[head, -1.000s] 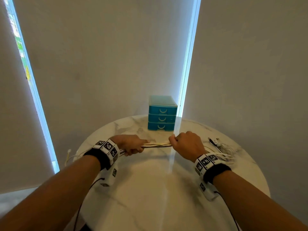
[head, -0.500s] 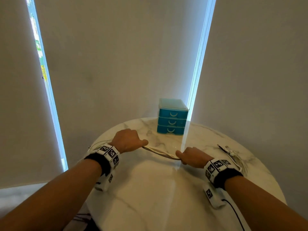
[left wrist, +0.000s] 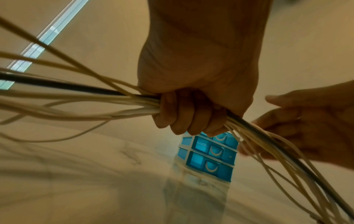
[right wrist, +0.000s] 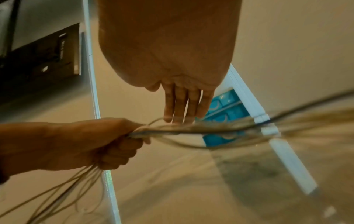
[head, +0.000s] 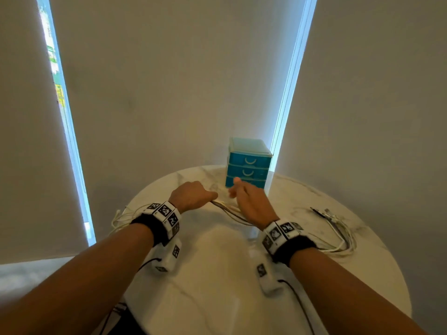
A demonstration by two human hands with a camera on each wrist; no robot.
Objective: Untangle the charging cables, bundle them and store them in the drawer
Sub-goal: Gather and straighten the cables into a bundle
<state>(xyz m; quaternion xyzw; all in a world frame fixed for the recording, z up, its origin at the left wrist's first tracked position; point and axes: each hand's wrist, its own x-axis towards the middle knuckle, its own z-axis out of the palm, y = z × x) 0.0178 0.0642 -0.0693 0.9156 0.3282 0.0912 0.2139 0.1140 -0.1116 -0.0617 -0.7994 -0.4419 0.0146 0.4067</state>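
Head view: the left hand (head: 192,197) clenches the cables (head: 227,210) near the surface's (head: 217,286) far edge, while the right hand (head: 249,201) hovers over them with fingers straight, holding nothing. Loose plug ends trail toward the right edge and could snag or slide off.

Left wrist view: strands fan out both sides of the fist; a slack grip could let them re-tangle.

Right wrist view: the drawers (right wrist: 226,109) stand behind, all closed.
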